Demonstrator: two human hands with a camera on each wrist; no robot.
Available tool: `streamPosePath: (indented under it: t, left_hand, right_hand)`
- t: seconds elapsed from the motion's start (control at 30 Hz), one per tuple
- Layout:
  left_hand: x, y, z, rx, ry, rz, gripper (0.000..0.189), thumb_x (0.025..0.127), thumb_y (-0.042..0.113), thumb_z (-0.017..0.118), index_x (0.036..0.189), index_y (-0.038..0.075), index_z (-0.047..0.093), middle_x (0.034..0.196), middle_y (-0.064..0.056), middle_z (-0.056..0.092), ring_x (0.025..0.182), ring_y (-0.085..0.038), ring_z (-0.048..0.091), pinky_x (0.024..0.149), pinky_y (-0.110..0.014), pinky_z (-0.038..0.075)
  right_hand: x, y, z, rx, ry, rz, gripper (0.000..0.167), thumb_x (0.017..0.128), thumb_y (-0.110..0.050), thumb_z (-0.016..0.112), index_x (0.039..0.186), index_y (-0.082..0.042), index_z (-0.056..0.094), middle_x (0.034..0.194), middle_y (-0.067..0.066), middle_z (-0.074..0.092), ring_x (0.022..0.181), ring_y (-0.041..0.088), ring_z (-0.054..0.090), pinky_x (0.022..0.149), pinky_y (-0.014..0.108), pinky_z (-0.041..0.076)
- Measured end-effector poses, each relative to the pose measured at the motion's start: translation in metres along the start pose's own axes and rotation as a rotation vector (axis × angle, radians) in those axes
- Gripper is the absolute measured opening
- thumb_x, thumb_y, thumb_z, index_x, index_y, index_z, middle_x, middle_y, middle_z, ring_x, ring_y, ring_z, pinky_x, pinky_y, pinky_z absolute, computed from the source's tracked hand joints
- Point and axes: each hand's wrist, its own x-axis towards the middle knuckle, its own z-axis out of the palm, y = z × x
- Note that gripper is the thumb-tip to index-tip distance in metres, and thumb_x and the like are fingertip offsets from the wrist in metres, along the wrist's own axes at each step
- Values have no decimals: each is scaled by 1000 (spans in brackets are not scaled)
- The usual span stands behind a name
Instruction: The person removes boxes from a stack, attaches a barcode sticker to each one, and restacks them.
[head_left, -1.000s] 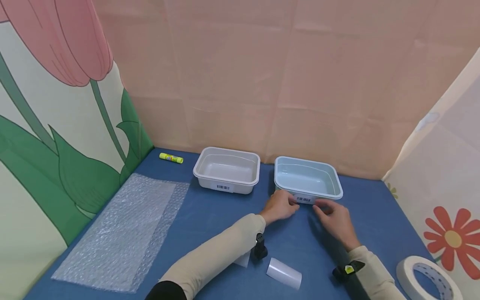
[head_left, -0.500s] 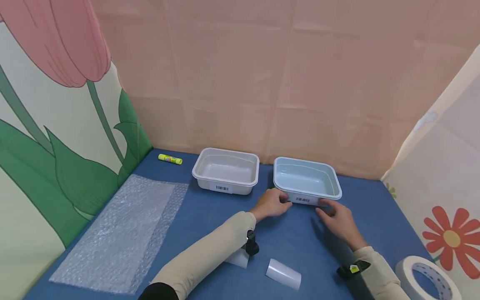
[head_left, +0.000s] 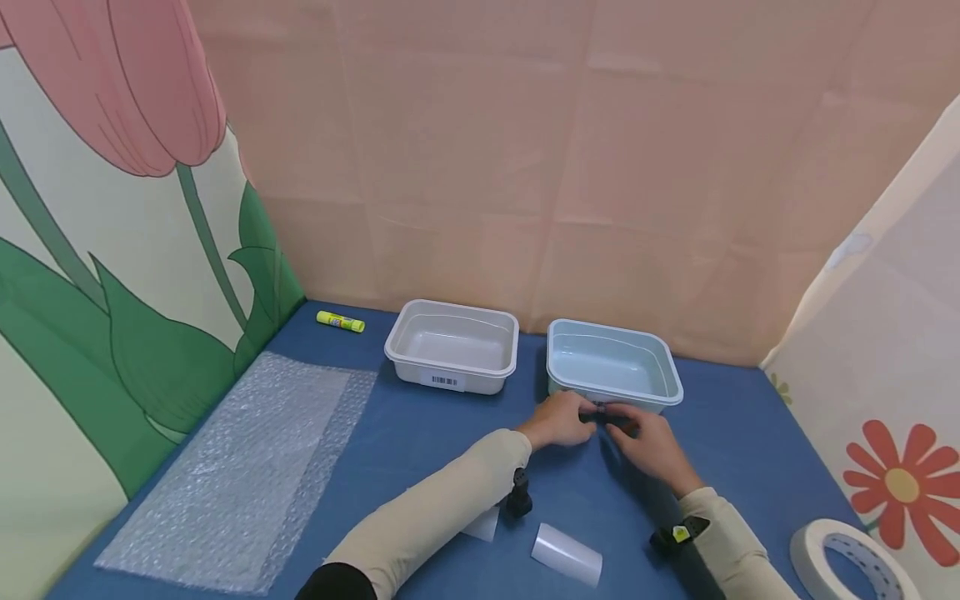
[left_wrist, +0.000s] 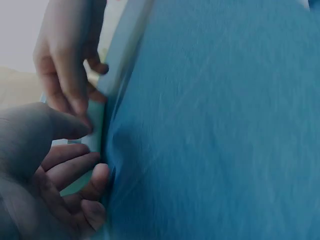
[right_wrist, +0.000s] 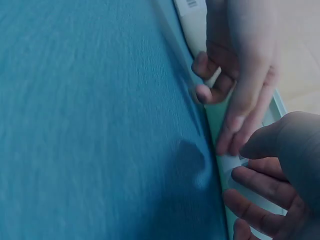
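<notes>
A light blue plastic tub [head_left: 615, 362] stands at the back right against the backdrop. Both hands meet at its front wall, their fingertips close together over a white barcode label [right_wrist: 229, 162] stuck there. My left hand [head_left: 561, 419] touches the label's left part with its fingertips, the other fingers bent loosely. From the right, my right hand [head_left: 647, 440] rests thumb and fingertips against the same wall. The fingers cover most of the label. In the right wrist view, the left hand's fingertips press flat on the wall beside the right hand's thumb.
A grey tub [head_left: 453, 337] with a barcode label stands to the left, beyond it a yellow-green glue stick [head_left: 341, 321]. Bubble wrap [head_left: 247, 467] lies along the left side. Nearer are a curled glossy white sheet [head_left: 567, 554], a white piece [head_left: 482, 525] and a tape roll [head_left: 855, 558].
Half a second ago the hands were apart at the label's two sides, leaving the barcode in view. Both have since moved inward, and their fingers now cover it.
</notes>
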Motion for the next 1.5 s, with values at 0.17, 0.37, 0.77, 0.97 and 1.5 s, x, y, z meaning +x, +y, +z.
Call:
streamPosePath:
  t: [0.17,0.37,0.77,0.97,1.5]
  left_hand:
    - [-4,-10,-13,14,-5,-35,32,96,26,70,127,19,75,131,5,73,122,-14,65,100,-36,54]
    - [-6,-10,-17,11,-35,-44,33,97,28,70,129,20,74,134,5,72,129,-16,62,105,-39,53]
    - [-1,1,-2,63,-71,17,39,97,28,70,135,19,69,139,6,68,130,-7,61,106,-28,51]
    - [-1,-6,-10,20,-65,29,39,98,27,69,135,16,69,140,2,68,124,-8,64,104,-29,52]
    - [3,-13,-12,1,-94,62,39,98,26,69,136,16,69,140,0,67,117,-9,65,99,-26,52]
  right_hand:
    - [-4,12,-10,-37,-11,87,33,95,-14,72,126,-3,70,119,18,75,96,31,75,80,48,59]
    - [-9,13,-19,-76,-9,151,32,96,-15,70,124,-2,71,117,19,76,91,30,75,74,45,58]
    - [-6,-8,-9,-80,28,64,31,94,-10,70,123,-2,72,111,18,77,87,29,76,73,45,60]
    - [-1,3,-5,-29,35,-1,32,95,-7,70,126,-2,70,119,17,76,92,30,75,78,46,60]
    - [-1,-6,-3,-50,-11,-1,29,93,-9,72,122,-3,73,111,15,77,83,21,73,72,39,58]
